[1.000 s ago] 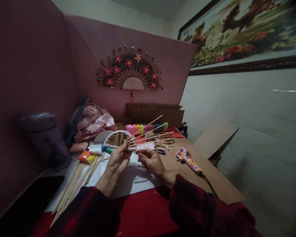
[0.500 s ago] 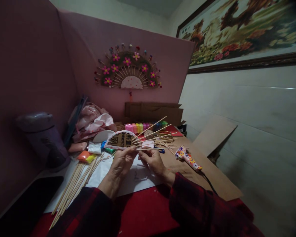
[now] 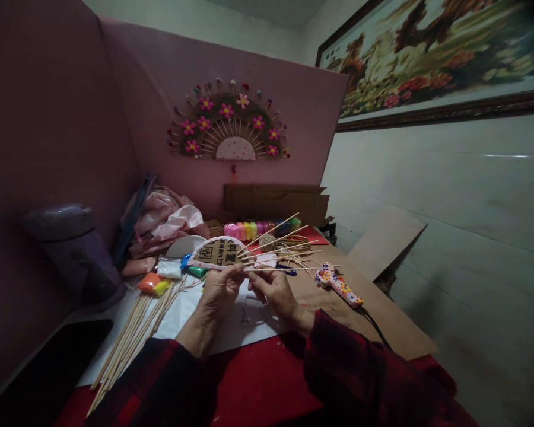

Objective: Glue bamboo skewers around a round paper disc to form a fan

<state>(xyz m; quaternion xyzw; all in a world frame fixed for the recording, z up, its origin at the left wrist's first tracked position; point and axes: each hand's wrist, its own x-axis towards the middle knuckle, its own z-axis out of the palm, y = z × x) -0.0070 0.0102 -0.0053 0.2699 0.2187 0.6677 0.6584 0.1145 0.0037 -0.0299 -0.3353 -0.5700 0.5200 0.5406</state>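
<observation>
The left hand's (image 3: 220, 290) grip is closed, pinching the lower edge of the half-round cardboard piece (image 3: 213, 253) above the red counter (image 3: 260, 379), apparently for steadiness. The right hand (image 3: 278, 295) pinches the lowest stick (image 3: 303, 269), presumably for alignment. The glue gun (image 3: 342, 287) lies rightward, probably for easy reach. Beyond, a flowered fan (image 3: 235, 148) is mounted on the panel (image 3: 307, 112), possibly as reference.

1. Pink panels (image 3: 302, 124) stand at the left and back, meeting in a corner.
2. A decorated half-round fan (image 3: 235, 148) hangs on the back panel.
3. At the right, a pale tiled wall (image 3: 471, 201) carries a large framed picture (image 3: 445, 71) of horses and flowers.
4. Below is a red tabletop (image 3: 258, 379).
5. Light is dim, with shadowed corners and a faint glint on the tiles.
</observation>
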